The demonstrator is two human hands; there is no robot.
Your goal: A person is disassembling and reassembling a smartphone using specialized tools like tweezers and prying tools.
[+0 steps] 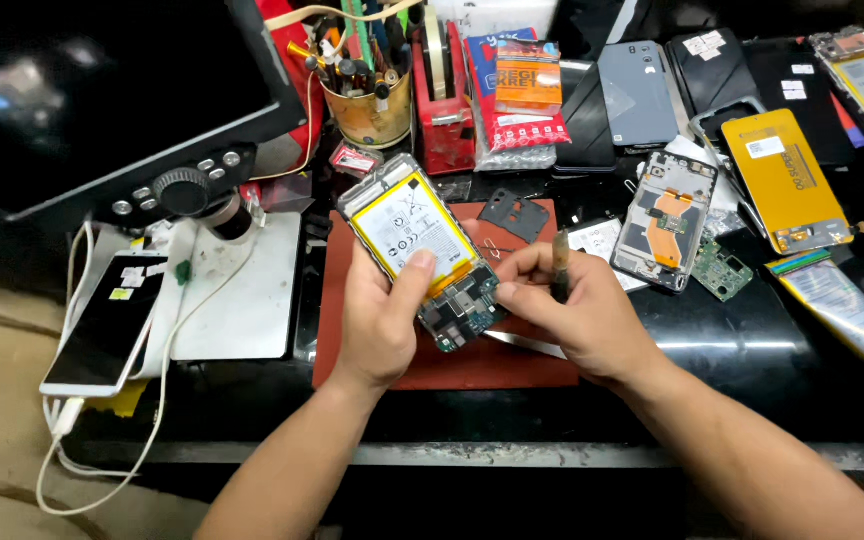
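A white phone [102, 325] is lying at the desk's [732, 340] left; the left hand [382, 310] is gripping an opened phone [422, 250] above a red mat [472, 365], the right hand [572, 310] pinching its lower end while clasping a dark tool [560, 265].

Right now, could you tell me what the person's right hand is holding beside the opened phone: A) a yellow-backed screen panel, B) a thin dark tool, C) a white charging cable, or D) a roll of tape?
B: the right hand grips a thin dark tool upright between its fingers, next to the opened phone that the left hand holds above the red mat.
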